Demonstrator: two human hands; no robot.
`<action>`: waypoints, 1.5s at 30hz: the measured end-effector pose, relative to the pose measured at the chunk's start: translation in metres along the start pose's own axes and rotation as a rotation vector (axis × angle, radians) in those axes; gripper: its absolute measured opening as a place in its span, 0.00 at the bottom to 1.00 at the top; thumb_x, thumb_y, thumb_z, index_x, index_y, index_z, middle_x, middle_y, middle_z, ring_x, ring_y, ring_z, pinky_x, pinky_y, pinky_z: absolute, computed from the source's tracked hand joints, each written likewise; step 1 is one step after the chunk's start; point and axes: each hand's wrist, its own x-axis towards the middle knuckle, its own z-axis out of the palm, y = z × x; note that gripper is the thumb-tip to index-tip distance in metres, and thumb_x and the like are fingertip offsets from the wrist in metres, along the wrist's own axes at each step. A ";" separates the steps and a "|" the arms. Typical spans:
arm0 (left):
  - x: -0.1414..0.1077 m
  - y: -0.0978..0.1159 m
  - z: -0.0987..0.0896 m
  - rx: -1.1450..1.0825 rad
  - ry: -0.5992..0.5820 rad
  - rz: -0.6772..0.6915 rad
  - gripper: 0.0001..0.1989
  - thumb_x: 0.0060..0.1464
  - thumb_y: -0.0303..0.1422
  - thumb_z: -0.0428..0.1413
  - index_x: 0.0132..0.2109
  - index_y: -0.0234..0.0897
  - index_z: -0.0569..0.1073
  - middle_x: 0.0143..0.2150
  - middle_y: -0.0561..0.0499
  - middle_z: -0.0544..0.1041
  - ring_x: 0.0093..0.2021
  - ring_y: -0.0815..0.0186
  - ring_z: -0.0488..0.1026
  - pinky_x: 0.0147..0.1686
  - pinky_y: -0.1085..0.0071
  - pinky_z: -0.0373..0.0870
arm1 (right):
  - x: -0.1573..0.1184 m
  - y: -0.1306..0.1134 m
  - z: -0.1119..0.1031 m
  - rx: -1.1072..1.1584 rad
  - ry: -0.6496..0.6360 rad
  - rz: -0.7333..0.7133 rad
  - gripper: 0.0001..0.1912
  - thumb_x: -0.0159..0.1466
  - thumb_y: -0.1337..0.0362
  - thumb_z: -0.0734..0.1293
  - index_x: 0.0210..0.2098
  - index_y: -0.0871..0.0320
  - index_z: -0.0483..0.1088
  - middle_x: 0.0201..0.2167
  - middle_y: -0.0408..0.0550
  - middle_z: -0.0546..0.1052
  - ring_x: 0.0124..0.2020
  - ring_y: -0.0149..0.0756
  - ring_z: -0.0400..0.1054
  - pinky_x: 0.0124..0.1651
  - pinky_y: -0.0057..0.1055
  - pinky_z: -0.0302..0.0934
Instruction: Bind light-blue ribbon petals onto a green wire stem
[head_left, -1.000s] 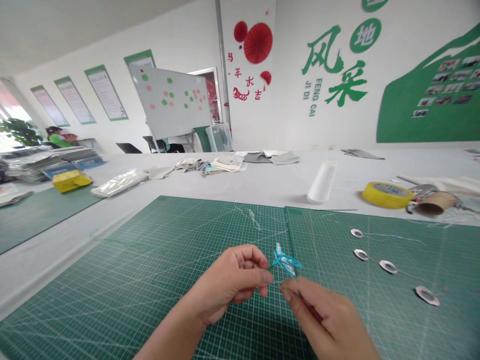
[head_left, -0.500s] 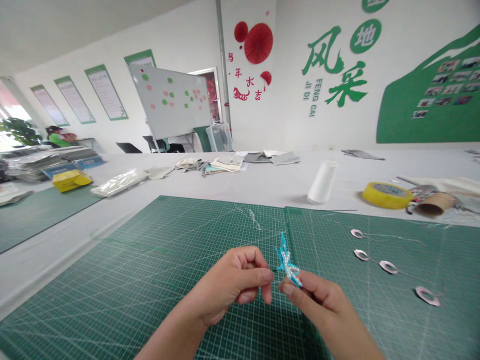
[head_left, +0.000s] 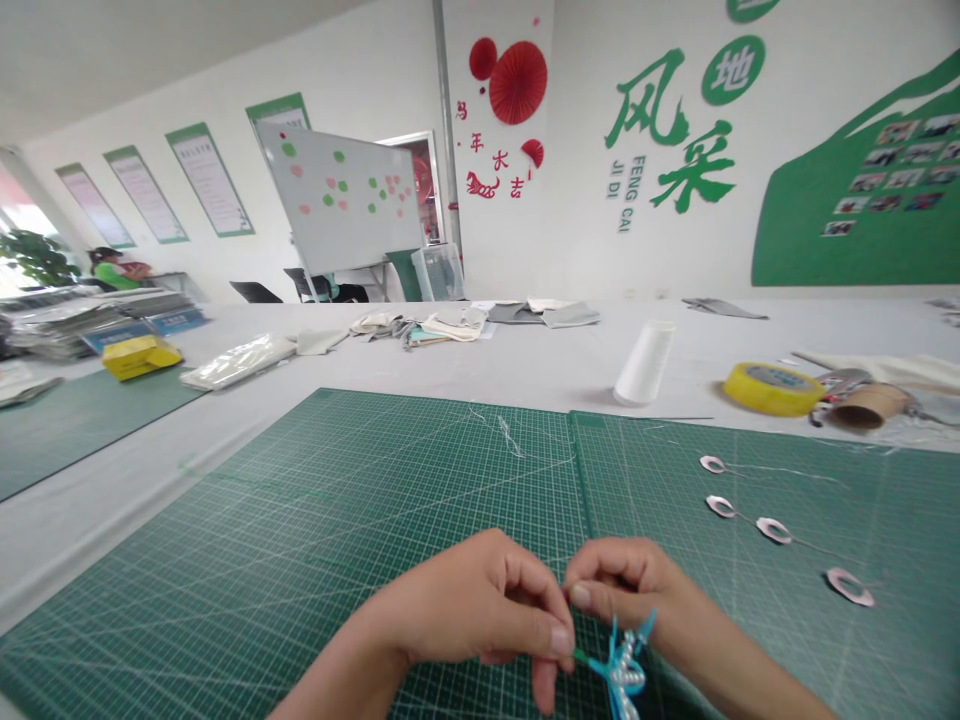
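A blue cord ornament strung with white pearl beads hangs below my hands, close to the lower edge of the picture. My left hand pinches its green stem between thumb and fingers. My right hand is curled next to the left, with its fingertips almost meeting the left fingers. Whatever lies between those right fingertips is hidden. Both hands are over a green cutting mat. Several pale rings with thin threads lie on the mat to the right.
A white thread cone, yellow tape roll and cardboard tube stand beyond the mat. Fabric pieces and a plastic bag lie further back. A person sits at the far left.
My hands have moved lower and closer together. The ornament has swung from upright between them to hanging below them.
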 end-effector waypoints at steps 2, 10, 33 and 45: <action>0.000 0.000 0.002 0.069 0.013 -0.029 0.06 0.51 0.26 0.55 0.28 0.36 0.74 0.17 0.59 0.70 0.15 0.75 0.53 0.16 0.78 0.48 | 0.000 0.000 -0.004 -0.019 0.008 -0.006 0.21 0.54 0.46 0.72 0.24 0.60 0.73 0.16 0.36 0.62 0.20 0.27 0.50 0.25 0.26 0.44; 0.001 -0.005 0.007 0.300 0.131 -0.056 0.07 0.49 0.26 0.53 0.25 0.37 0.73 0.17 0.59 0.70 0.16 0.74 0.51 0.15 0.76 0.46 | -0.007 -0.018 -0.001 -0.184 0.024 0.009 0.19 0.59 0.49 0.68 0.24 0.59 0.69 0.18 0.35 0.56 0.22 0.28 0.47 0.24 0.27 0.42; 0.007 -0.005 -0.006 0.269 0.566 0.053 0.09 0.55 0.33 0.52 0.29 0.35 0.72 0.23 0.52 0.76 0.18 0.73 0.55 0.20 0.76 0.50 | -0.027 -0.019 0.028 -0.860 0.221 -0.365 0.14 0.70 0.64 0.56 0.31 0.54 0.68 0.22 0.41 0.71 0.21 0.31 0.65 0.26 0.27 0.57; 0.001 0.006 -0.005 -0.125 0.335 0.081 0.10 0.55 0.35 0.56 0.31 0.33 0.71 0.22 0.55 0.72 0.15 0.78 0.49 0.16 0.77 0.41 | -0.005 0.003 0.023 -0.049 0.224 -0.053 0.16 0.61 0.51 0.66 0.26 0.57 0.71 0.19 0.38 0.61 0.20 0.28 0.51 0.23 0.25 0.49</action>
